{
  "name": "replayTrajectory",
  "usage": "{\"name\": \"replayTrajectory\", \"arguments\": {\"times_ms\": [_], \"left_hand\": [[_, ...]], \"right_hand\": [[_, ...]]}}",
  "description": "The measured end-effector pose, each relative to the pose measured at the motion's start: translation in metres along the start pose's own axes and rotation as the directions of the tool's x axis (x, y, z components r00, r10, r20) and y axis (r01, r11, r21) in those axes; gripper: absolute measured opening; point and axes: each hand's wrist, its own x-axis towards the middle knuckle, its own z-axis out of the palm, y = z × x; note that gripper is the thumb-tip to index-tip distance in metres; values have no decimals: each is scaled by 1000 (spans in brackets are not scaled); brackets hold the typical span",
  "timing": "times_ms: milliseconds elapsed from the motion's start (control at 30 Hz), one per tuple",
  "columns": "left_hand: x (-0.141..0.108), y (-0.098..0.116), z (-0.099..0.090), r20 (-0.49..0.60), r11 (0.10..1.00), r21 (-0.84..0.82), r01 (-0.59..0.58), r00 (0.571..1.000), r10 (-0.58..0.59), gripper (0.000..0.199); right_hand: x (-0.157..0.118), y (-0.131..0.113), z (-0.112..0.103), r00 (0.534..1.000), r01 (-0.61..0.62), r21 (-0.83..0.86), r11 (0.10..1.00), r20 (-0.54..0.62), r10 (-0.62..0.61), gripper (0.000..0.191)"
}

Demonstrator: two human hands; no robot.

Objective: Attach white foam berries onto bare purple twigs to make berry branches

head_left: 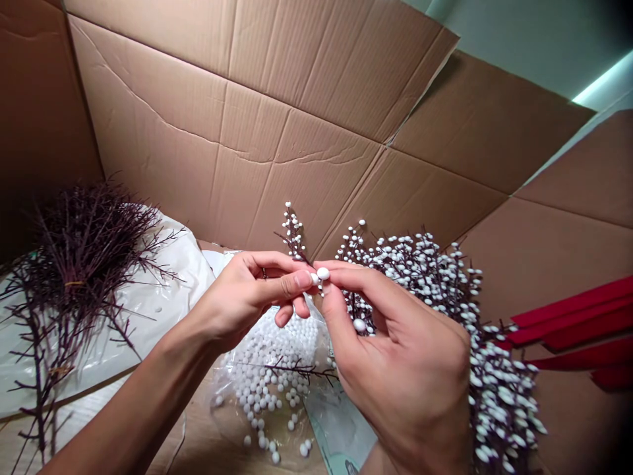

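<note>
My left hand (252,287) is closed, its thumb and index finger pinching a dark artificial twig (295,245) dotted with small white berries. The twig's tip points up behind the fingers. My right hand (395,349) meets it, thumb and forefinger closed on a white foam ball (323,273) at the stem. Another white ball (359,325) shows beside the right fingers. Below both hands, loose white balls (270,343) spill from a clear plastic bag. A bare dark twig (301,371) lies across them, partly hidden by the right hand.
A bundle of bare dark twigs (93,244) rests on white plastic sheeting (168,277) at left. White-berried branches (425,264) are heaped at right. Red strips (573,316) lie beyond them. Cardboard panels (237,112) rise behind the work area.
</note>
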Motion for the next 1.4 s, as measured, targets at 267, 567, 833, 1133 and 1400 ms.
{"name": "replayTrajectory", "arguments": {"times_ms": [267, 567, 833, 1133, 1400], "left_hand": [[-2, 2, 0, 5, 995, 76, -65, 998, 65, 15], [-1, -1, -2, 0, 993, 70, -93, 996, 94, 11], [-1, -4, -4, -7, 995, 53, -90, 996, 90, 12], [1, -4, -3, 18, 996, 4, -95, 995, 95, 12], [2, -5, -3, 9, 995, 9, -94, 996, 94, 12]], "right_hand": [[2, -2, -1, 1000, 29, -34, 999, 9, -29, 18], [2, -3, 1, 1000, -4, -7, 1000, 18, 4, 18], [0, 0, 3, 999, -33, 26, 999, 42, 32, 20], [-1, 1, 2, 999, -18, 50, 999, 46, 15, 19], [0, 2, 3, 999, 4, 21, 1000, 53, -5, 15]]}}
